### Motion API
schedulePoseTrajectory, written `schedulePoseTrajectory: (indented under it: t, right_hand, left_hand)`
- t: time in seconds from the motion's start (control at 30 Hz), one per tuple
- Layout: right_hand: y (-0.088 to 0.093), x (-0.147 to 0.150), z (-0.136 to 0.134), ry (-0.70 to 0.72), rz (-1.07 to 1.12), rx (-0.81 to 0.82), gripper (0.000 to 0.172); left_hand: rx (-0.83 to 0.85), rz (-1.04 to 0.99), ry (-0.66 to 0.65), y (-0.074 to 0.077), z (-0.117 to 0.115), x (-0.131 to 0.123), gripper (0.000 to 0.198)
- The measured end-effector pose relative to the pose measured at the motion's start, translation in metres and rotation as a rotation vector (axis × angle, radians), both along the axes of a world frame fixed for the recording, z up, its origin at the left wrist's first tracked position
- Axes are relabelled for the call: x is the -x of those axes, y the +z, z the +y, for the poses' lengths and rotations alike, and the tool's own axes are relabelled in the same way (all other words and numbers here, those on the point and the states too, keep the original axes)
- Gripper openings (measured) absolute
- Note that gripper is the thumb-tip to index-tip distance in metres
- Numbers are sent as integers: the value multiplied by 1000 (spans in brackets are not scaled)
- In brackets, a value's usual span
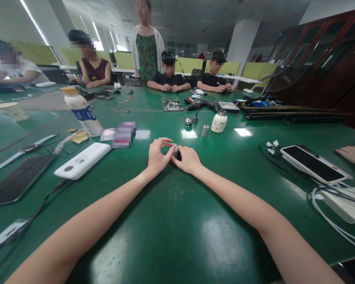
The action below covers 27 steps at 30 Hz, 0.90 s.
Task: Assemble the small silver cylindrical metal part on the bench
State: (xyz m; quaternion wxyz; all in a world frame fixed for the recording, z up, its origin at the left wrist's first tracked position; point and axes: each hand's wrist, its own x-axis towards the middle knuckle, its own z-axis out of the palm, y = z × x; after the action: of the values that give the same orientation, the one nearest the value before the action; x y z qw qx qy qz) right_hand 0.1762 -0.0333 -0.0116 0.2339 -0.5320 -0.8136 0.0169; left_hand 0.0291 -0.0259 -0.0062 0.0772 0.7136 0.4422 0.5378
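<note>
Between my hands, close above the green table (pixel 177 205), is a small metal cylinder (pixel 175 150) with a silvery top; fingers cover much of it. My left hand (pixel 160 156) pinches it from the left, thumb against it and the other fingers arched over. From the right, the curled fingers of my right hand (pixel 189 159) close on its lower, darker part. Beyond my right hand stand a silver metal cylinder (pixel 205 130), a dark round piece with a shiny top (pixel 188 122) and a dark pointed bit adapter (pixel 196 116). A white flask with drawn faces (pixel 219 121) is beside them.
On the left are a white power bank (pixel 83 161), a dark phone (pixel 19 179) and a tilted-looking bottle (pixel 82 112). To the right lie another phone (pixel 313 163), cables and another person's hand (pixel 353 156). A circuit board (pixel 172 105) and power drill (pixel 199 104) lie farther back; people sit opposite.
</note>
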Motion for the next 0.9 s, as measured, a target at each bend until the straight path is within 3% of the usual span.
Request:
schedulePoseTrajectory:
  t: [0.1, 0.27, 0.43, 0.57, 0.77, 0.9]
  right_hand:
    - [1, 0, 0, 2, -13, -1, 35]
    - [4, -1, -1, -12, -72, -4, 35]
    - [5, 0, -2, -26, -71, -11, 32]
    - [4, 1, -1, -33, -58, -28, 32]
    - [4, 0, 0, -5, -30, -35, 32]
    - [4, 0, -1, -8, -18, -42, 33]
  left_hand:
    - [-8, -27, -21, -3, 1, 0, 20]
    - [-97, -71, 131, -2, -2, -1, 16]
    - [-82, 63, 33, 4, -9, -3, 19]
    - [-48, 42, 17, 4, -10, -7, 16]
    - [-71, -91, 182, 3, -2, -4, 12]
    - [113, 7, 316, 0, 7, 11, 12]
